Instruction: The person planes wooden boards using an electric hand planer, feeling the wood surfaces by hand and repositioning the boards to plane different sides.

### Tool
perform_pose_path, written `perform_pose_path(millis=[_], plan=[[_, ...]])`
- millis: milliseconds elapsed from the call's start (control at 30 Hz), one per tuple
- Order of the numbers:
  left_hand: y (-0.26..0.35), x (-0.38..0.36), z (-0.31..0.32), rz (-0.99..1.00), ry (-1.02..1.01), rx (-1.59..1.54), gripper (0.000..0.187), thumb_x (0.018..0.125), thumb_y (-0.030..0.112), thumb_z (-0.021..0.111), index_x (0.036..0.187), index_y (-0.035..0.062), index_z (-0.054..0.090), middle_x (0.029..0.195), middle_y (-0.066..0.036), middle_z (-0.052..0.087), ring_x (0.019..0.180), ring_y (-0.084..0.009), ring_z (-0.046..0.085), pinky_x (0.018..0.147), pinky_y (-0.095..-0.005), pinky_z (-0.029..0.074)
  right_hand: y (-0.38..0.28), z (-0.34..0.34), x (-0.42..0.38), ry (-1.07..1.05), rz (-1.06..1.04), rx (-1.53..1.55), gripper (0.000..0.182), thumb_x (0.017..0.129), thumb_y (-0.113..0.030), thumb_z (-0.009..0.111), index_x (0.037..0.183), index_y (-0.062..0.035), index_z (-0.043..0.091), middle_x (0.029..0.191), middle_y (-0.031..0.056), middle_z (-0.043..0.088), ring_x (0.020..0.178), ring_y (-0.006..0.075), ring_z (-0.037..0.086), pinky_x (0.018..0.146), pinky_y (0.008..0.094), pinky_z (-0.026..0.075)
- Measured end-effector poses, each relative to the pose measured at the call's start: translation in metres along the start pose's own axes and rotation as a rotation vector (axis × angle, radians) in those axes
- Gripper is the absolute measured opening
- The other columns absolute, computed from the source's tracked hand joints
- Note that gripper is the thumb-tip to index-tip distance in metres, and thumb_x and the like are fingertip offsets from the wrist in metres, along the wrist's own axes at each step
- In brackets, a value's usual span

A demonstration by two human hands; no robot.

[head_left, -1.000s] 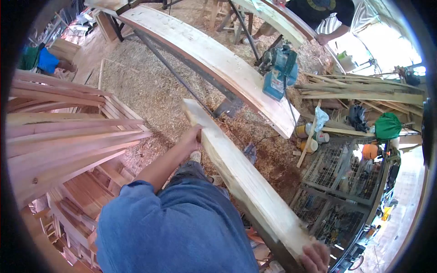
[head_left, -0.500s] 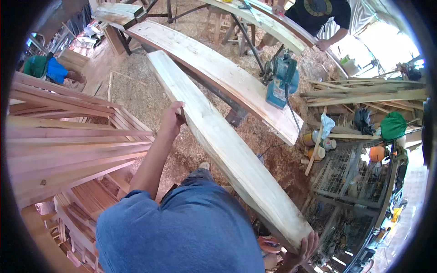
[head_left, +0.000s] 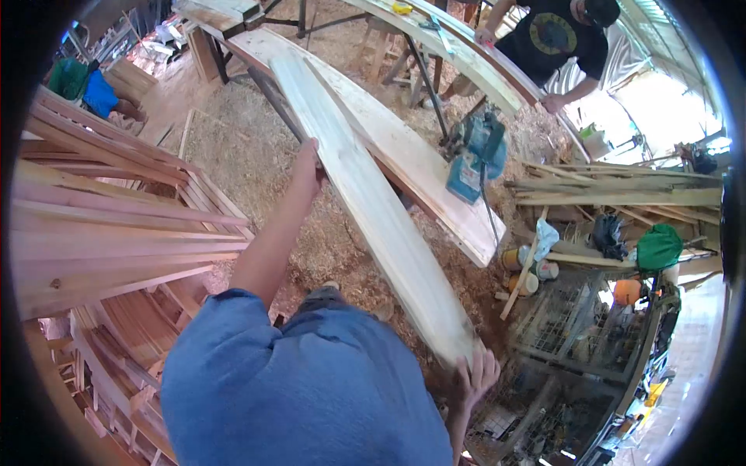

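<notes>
A long pale wooden plank [head_left: 373, 202] slants across the middle of the view, held in both hands. Along its left edge, toward the far part, my left hand [head_left: 309, 161] grips it, most fingers hidden beneath. My right hand [head_left: 475, 373] is wrapped round the near end, fingers over the end edge. The plank's far end overlaps a wide board [head_left: 435, 194] on a stand. On that board's near part sits a teal power planer [head_left: 470, 171], its dark cord trailing over the board's edge.
Stacked lumber [head_left: 132, 225] rises close on my left. Across from me a person [head_left: 552, 46] has hands at another long board [head_left: 466, 66]. Scrap strips [head_left: 622, 190], paint cans [head_left: 524, 279] and a metal mesh rack [head_left: 575, 311] lie to the right. Wood shavings [head_left: 233, 155] cover the floor.
Both hands have moved the plank forward, so its far end now overlaps the wide board. My right hand has come up and left with the near end.
</notes>
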State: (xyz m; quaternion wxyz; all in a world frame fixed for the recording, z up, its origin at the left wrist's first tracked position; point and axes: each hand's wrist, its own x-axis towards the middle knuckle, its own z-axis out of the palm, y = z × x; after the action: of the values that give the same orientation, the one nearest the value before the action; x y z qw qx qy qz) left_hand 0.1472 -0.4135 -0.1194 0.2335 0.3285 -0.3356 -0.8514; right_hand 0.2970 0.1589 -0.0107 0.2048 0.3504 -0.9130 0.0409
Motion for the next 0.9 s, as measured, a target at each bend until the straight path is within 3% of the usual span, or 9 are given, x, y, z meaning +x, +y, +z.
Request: perform_pose_path(millis=[133, 167, 267, 400, 467, 567, 800, 833, 900], plan=[[-0.029, -0.005, 0.018, -0.021, 0.152, 0.075, 0.022, 0.093, 0.033, 0.062, 0.083, 0.0138, 0.061, 0.066, 0.003, 0.058, 0.051, -0.0087, 0.047, 0.045, -0.0274, 0.037, 0.032, 0.063, 0.041, -0.021, -0.027, 0.163, 0.028, 0.086, -0.025, 0.071, 0.114, -0.0241, 0.067, 0.140, 0.0060, 0.058, 0.132, 0.0357, 0.048, 0.107, 0.0579, 0.037], [-0.045, -0.003, 0.003, -0.034, -0.105, 0.089, 0.023, 0.096, 0.030, 0.058, 0.082, 0.0122, 0.062, 0.064, 0.002, 0.058, 0.051, -0.0076, 0.048, 0.047, -0.0270, 0.040, 0.038, 0.082, 0.049, -0.012, -0.028, 0.190, 0.033, 0.084, -0.024, 0.072, 0.116, -0.0253, 0.067, 0.142, 0.0049, 0.056, 0.134, 0.0348, 0.047, 0.108, 0.0574, 0.034], [-0.076, -0.082, 0.046, -0.009, -0.093, 0.206, 0.029, 0.099, 0.030, 0.057, 0.080, 0.0085, 0.063, 0.063, 0.000, 0.059, 0.053, -0.0095, 0.051, 0.052, -0.0278, 0.043, 0.047, 0.136, 0.081, 0.013, -0.049, 0.279, 0.045, 0.080, -0.022, 0.075, 0.125, -0.0278, 0.067, 0.147, 0.0024, 0.052, 0.138, 0.0332, 0.041, 0.110, 0.0575, 0.029], [-0.203, -0.149, 0.035, -0.075, -0.137, 0.802, 0.050, 0.102, 0.052, 0.051, 0.094, 0.0045, 0.066, 0.078, -0.006, 0.068, 0.067, -0.0190, 0.066, 0.061, -0.0395, 0.051, 0.052, 0.184, 0.131, -0.124, -0.145, 0.229, 0.058, 0.082, -0.016, 0.070, 0.136, -0.0289, 0.058, 0.151, 0.0054, 0.045, 0.139, 0.0331, 0.039, 0.110, 0.0609, 0.026], [-0.218, -0.192, 0.068, -0.410, -0.272, 0.513, 0.057, 0.105, 0.053, 0.043, 0.121, 0.0019, 0.060, 0.099, -0.010, 0.069, 0.088, -0.0233, 0.067, 0.078, -0.0385, 0.055, 0.055, 0.203, 0.144, -0.055, -0.182, 0.239, 0.069, 0.075, -0.013, 0.071, 0.141, -0.0283, 0.054, 0.150, 0.0088, 0.044, 0.138, 0.0338, 0.039, 0.110, 0.0598, 0.025], [-0.244, -0.197, 0.097, -0.542, -0.256, 0.142, 0.055, 0.105, 0.053, 0.044, 0.123, 0.0030, 0.061, 0.098, -0.010, 0.069, 0.083, -0.0229, 0.068, 0.076, -0.0407, 0.057, 0.056, 0.207, 0.149, -0.060, -0.205, 0.272, 0.075, 0.070, -0.012, 0.072, 0.142, -0.0279, 0.053, 0.148, 0.0115, 0.044, 0.137, 0.0340, 0.040, 0.109, 0.0602, 0.026], [-0.224, -0.185, 0.097, -0.687, -0.338, 0.350, 0.048, 0.103, 0.042, 0.055, 0.128, 0.0005, 0.058, 0.109, -0.014, 0.070, 0.089, -0.0262, 0.071, 0.073, -0.0374, 0.060, 0.097, 0.143, 0.234, -0.691, -0.195, 0.640, 0.066, 0.067, -0.012, 0.077, 0.130, -0.0192, 0.062, 0.142, 0.0115, 0.051, 0.133, 0.0332, 0.043, 0.113, 0.0514, 0.031], [-0.228, -0.186, 0.095, -0.701, -0.343, 0.343, 0.048, 0.102, 0.041, 0.057, 0.128, -0.0002, 0.058, 0.109, -0.014, 0.070, 0.089, -0.0259, 0.071, 0.074, -0.0374, 0.060, 0.126, 0.165, 0.247, -0.563, -0.231, 0.978, 0.061, 0.067, -0.011, 0.081, 0.126, -0.0139, 0.064, 0.134, 0.0113, 0.058, 0.125, 0.0295, 0.053, 0.111, 0.0406, 0.038], [-0.225, -0.184, 0.094, -0.713, -0.351, 0.343, 0.048, 0.101, 0.038, 0.060, 0.129, -0.0017, 0.058, 0.110, -0.014, 0.071, 0.088, -0.0253, 0.071, 0.075, -0.0373, 0.060, 0.153, 0.174, 0.304, -0.527, 0.295, 1.207, 0.037, 0.083, -0.008, 0.076, 0.118, -0.0065, 0.064, 0.112, 0.0061, 0.065, 0.100, 0.0199, 0.063, 0.090, 0.0330, 0.051]])
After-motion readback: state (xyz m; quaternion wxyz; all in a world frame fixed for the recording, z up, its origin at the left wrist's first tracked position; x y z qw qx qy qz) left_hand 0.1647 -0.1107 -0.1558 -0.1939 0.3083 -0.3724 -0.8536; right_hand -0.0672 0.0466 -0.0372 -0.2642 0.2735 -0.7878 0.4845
